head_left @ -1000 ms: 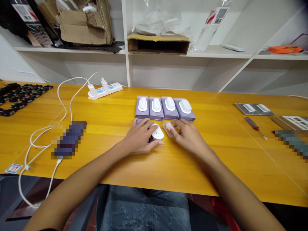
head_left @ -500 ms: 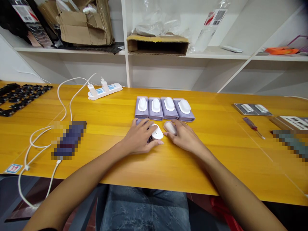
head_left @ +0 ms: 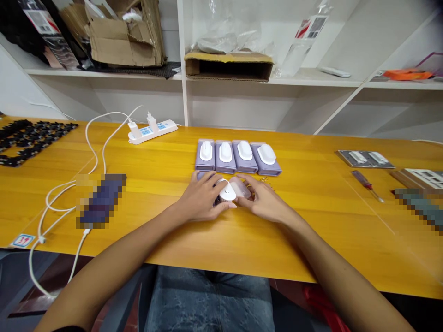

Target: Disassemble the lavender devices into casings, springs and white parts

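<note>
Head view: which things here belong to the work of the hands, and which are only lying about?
Belonging to the work:
left hand, on a white-topped unit
right hand, on a clear cap
four lilac units in a row

Lying about:
power strip
red-handled screwdriver
small black parts
cardboard box

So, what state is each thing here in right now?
Left hand: curled over a white-topped lilac unit
Right hand: holding a translucent cap beside that white top
Four lilac units: lined up side by side
Power strip: two white plugs inserted
Screwdriver: lying on the table
Cardboard box: open, on the shelf
</note>
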`<state>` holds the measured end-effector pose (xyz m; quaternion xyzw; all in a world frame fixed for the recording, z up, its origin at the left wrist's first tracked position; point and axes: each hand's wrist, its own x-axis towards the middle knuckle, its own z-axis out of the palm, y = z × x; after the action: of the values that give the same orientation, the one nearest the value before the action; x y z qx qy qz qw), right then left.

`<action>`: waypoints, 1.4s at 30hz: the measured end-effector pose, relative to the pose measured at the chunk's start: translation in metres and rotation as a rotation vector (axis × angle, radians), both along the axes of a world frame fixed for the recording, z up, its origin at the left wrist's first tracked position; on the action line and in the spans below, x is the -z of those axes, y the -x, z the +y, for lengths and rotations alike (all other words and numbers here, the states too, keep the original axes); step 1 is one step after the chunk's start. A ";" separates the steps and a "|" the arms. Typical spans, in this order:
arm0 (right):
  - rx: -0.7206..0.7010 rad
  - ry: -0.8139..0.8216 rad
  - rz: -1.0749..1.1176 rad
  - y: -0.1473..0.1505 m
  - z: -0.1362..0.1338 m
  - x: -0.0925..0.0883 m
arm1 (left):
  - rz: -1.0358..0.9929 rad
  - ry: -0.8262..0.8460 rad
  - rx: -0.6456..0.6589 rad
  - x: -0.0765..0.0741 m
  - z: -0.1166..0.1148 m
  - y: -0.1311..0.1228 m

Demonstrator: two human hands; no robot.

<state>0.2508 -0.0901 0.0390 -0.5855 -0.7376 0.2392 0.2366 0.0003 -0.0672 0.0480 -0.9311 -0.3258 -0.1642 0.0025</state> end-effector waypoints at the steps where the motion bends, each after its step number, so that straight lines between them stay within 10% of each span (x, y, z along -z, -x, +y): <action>1: -0.022 0.018 0.009 -0.002 -0.001 -0.002 | -0.002 0.001 0.001 0.000 0.000 0.000; 42: -0.244 -0.091 -0.070 -0.004 -0.005 0.002 | -0.044 0.028 -0.012 -0.004 0.000 0.001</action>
<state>0.2548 -0.0956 0.0374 -0.4880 -0.8212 0.2120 0.2062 -0.0004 -0.0676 0.0520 -0.9252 -0.3335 -0.1800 -0.0170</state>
